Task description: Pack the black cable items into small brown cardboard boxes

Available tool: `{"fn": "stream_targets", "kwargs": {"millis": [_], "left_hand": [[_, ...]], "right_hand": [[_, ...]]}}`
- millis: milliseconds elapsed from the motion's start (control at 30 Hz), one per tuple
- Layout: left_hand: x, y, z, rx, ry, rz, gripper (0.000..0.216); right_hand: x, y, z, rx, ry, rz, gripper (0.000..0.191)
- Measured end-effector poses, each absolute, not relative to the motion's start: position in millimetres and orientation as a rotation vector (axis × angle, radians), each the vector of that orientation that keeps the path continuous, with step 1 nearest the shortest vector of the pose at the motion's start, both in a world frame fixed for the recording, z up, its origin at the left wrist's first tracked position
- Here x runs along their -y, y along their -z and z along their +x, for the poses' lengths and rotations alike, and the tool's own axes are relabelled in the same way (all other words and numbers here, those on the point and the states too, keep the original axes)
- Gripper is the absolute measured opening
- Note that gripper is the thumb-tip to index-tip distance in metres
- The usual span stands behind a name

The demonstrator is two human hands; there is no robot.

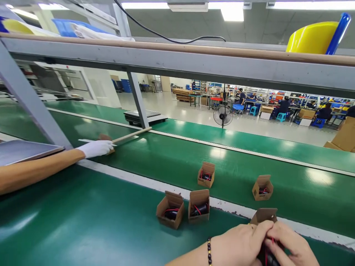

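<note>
A factory hall with a pale, glossy floor [194,111] under bright ceiling light panels [233,11]. A grey metal frame [177,64] crosses overhead. Beyond stand a black pedestal fan [223,116], a platform scale [145,116], stacked cardboard boxes [345,138] and distant workers on blue stools [281,117].

Bright ceiling panels [232,10] overhead light my bench evenly, and they throw pale glare patches across the glossy green belt [166,159]. Shadows under the small boxes [170,210] are short and soft. The wide lens bows the shelf beam [194,62] and stretches the edges; my hands at the bottom look slightly soft.
</note>
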State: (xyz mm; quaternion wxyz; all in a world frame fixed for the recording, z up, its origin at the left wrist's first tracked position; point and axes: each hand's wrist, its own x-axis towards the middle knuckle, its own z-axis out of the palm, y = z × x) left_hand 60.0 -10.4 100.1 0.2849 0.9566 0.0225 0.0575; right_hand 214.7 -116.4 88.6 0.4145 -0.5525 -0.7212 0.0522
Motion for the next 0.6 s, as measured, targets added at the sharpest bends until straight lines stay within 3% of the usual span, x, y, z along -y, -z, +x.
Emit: {"fn": "stream_targets", "kwargs": {"millis": [67, 133, 233, 367, 600], "left_hand": [[7.2, -102.8, 58.4, 0.022, -0.201, 2.248, 0.079], [4.4, -101.6, 59.5, 0.014, -0.307, 1.875, 0.069], [2.6, -95.8, 66.6, -0.114, -0.418, 1.355, 0.052], [3.5, -93.8, 76.4, -0.248, -0.486, 1.074, 0.052], [8.8, -90.4, 82.2, -0.419, -0.642, 1.188, 0.041]], "right_hand": [[114.4, -89.3, 214.7, 1.515, -0.460, -1.389, 0.019], [111.9, -85.1, 214.1, 1.227, -0.701, -1.342, 0.025], [107.8, -76.5, 213.7, 0.976, -0.786, -1.305, 0.029], [105.0, -68.3, 212.9, 1.047, -0.440, -1.362, 0.023], [104.1, -59.1, 194.2, 1.137, 0.122, -1.417, 0.016]]}}
